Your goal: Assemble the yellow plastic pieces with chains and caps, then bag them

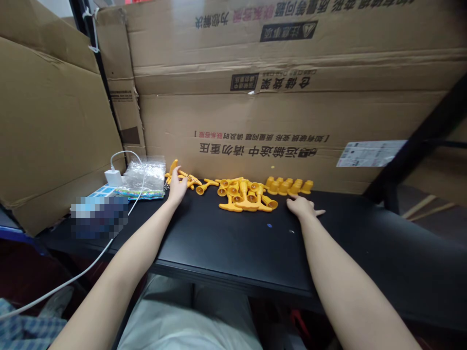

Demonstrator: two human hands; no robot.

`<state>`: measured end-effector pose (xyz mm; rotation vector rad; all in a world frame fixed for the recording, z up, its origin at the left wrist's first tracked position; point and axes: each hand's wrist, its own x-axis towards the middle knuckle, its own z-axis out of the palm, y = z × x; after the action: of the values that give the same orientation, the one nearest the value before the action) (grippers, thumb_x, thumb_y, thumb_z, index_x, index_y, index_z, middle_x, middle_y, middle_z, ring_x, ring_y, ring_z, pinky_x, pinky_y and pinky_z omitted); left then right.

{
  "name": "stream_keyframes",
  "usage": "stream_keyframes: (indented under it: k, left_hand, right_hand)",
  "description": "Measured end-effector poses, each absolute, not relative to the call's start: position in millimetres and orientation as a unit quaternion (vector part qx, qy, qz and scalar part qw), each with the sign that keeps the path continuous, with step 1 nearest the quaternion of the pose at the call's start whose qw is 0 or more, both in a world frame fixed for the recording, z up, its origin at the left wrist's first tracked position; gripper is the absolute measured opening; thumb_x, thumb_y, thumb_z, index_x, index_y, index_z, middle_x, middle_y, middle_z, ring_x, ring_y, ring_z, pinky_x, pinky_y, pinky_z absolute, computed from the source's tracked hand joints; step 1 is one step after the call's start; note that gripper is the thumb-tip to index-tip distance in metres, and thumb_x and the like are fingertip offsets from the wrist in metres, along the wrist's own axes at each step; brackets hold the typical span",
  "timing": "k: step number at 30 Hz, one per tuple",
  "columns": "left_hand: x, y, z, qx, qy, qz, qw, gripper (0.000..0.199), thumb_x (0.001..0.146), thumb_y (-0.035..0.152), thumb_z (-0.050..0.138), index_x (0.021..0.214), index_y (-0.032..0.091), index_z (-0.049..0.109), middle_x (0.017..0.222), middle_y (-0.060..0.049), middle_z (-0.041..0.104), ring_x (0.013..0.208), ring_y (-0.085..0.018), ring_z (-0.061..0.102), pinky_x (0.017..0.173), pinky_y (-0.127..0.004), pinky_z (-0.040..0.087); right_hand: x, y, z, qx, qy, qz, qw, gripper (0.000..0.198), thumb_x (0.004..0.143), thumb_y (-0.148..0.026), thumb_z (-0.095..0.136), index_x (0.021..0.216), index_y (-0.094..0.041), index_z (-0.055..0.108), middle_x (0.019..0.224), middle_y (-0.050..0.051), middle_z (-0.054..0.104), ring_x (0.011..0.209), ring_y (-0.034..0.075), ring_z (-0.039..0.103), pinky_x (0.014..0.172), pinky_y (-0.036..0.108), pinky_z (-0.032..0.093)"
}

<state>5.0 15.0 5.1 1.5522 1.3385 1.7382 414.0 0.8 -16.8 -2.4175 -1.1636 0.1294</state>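
Note:
My left hand is at the left pile of yellow plastic pieces, its fingers closed on one yellow plastic piece that stands up at the fingertips. Small metal chains seem to lie among that pile. On the black tabletop my right hand lies just in front of a cluster of small yellow cups, which stand upside down. One of its fingers sticks out to the right, and nothing shows in its grasp. Between the hands is a heap of yellow T-handled pieces with funnel-like ends.
Clear plastic bags lie at the left, beside a white charger plug whose cable hangs over the table edge. Cardboard walls the back and left. A black post slants at the right. A small blue bit lies on the tabletop.

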Motion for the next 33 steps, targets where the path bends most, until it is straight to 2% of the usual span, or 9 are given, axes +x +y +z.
stream_keyframes:
  k: [4,7,12,15,19,22,25,29,33]
  left_hand:
    - [0.9,16.4,3.6,0.581,0.499,0.622,0.164,0.046,0.077,0.014,0.049,0.123,0.023,0.046,0.122,-0.008,0.048,0.101,-0.015,0.056,0.091,-0.031,0.048]
    - [1.1,11.9,4.1,0.628,0.538,0.554,0.092,0.043,0.079,0.01,0.044,0.121,0.019,0.049,0.123,-0.01,0.048,0.113,-0.017,0.051,0.098,-0.03,0.043]
    - [6.1,11.8,3.3,0.692,0.576,0.433,0.035,0.052,0.078,0.002,0.04,0.125,0.022,0.049,0.125,-0.009,0.05,0.118,-0.02,0.049,0.103,-0.036,0.04]
    - [7.7,19.6,2.3,0.727,0.561,0.396,0.014,0.056,0.077,-0.001,0.038,0.128,0.019,0.049,0.128,-0.011,0.049,0.118,-0.019,0.049,0.103,-0.033,0.039]
    - [7.4,31.5,-0.4,0.775,0.548,0.316,-0.017,0.051,0.079,0.001,0.036,0.123,0.017,0.055,0.121,-0.011,0.055,0.116,-0.021,0.05,0.101,-0.035,0.039]
    - [9.0,37.1,-4.8,0.779,0.571,0.257,-0.031,0.044,0.081,0.006,0.038,0.118,0.019,0.058,0.123,-0.011,0.056,0.123,-0.025,0.045,0.106,-0.043,0.033]
    - [13.9,41.0,-8.1,0.747,0.62,0.237,-0.032,0.039,0.083,0.012,0.041,0.119,0.02,0.056,0.139,-0.013,0.044,0.134,-0.027,0.034,0.11,-0.049,0.024]
    - [22.3,48.0,-5.1,0.695,0.678,0.238,0.0,0.035,0.083,0.018,0.044,0.116,0.015,0.056,0.147,-0.017,0.032,0.137,-0.028,0.029,0.109,-0.045,0.026]
    - [28.0,54.0,2.6,0.648,0.719,0.252,0.029,0.035,0.078,0.022,0.053,0.112,0.013,0.055,0.144,-0.021,0.033,0.136,-0.032,0.029,0.108,-0.044,0.025]
  right_hand:
    - [414.0,0.6,-16.7,-0.875,-0.422,0.05,0.233,0.042,0.081,-0.029,0.048,0.12,-0.025,0.063,0.128,0.011,0.057,0.127,0.035,0.041,0.102,0.069,0.02]
    - [413.5,0.0,-16.0,-0.874,-0.424,0.056,0.233,0.044,0.08,-0.029,0.048,0.121,-0.025,0.063,0.129,0.011,0.057,0.127,0.035,0.04,0.102,0.068,0.02]
    - [414.3,0.8,-18.1,-0.869,-0.417,0.047,0.26,0.041,0.078,-0.029,0.048,0.115,-0.024,0.065,0.126,0.011,0.059,0.126,0.035,0.042,0.1,0.066,0.026]
    - [415.7,1.9,-19.7,-0.867,-0.416,0.044,0.27,0.039,0.077,-0.029,0.049,0.112,-0.024,0.067,0.122,0.012,0.061,0.125,0.036,0.043,0.098,0.067,0.028]
    - [415.9,1.5,-19.6,-0.87,-0.419,0.041,0.258,0.039,0.078,-0.03,0.048,0.112,-0.024,0.066,0.122,0.012,0.061,0.124,0.036,0.044,0.098,0.069,0.026]
    - [414.3,0.0,-18.3,-0.873,-0.421,0.041,0.244,0.041,0.08,-0.03,0.048,0.117,-0.024,0.065,0.124,0.013,0.06,0.125,0.036,0.043,0.099,0.069,0.025]
    - [412.8,-1.1,-16.9,-0.877,-0.417,0.048,0.234,0.043,0.08,-0.03,0.048,0.12,-0.024,0.063,0.127,0.013,0.057,0.126,0.035,0.042,0.102,0.067,0.023]
    - [413.1,-1.1,-16.5,-0.875,-0.415,0.052,0.242,0.041,0.08,-0.029,0.048,0.118,-0.026,0.064,0.128,0.012,0.057,0.127,0.035,0.041,0.101,0.067,0.025]
    - [416.2,0.9,-19.6,-0.876,-0.412,0.052,0.245,0.041,0.079,-0.031,0.05,0.117,-0.026,0.064,0.126,0.012,0.057,0.127,0.035,0.041,0.101,0.067,0.026]
